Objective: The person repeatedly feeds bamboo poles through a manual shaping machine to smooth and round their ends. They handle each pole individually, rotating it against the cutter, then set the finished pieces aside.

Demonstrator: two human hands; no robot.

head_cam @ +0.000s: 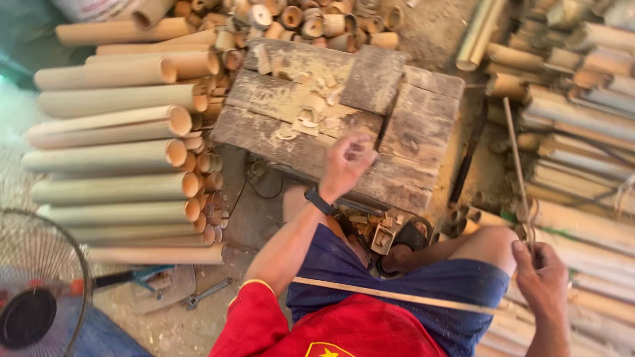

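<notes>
A thin pale bamboo strip (397, 296) is gripped in the closed right hand (542, 281), laid across the lap for support. Beyond it, the left hand (345, 165) is curled loosely over the weathered wooden block (410, 132), apparently empty, with bamboo offcuts (307, 119) scattered just past it.

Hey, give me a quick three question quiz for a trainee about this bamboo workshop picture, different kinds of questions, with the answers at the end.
1. True or false: the left hand is over the wooden block.
2. What does the right hand hold?
A. a hammer
B. thin bamboo strips
C. a wrench
3. Fill in: the long bamboo tubes are stacked on the person's ___ side, above the fan.

Key
1. True; its fingers are curled, though whether they pinch anything cannot be told.
2. B; one strip crosses the lap, another rises upward.
3. Left.
</notes>
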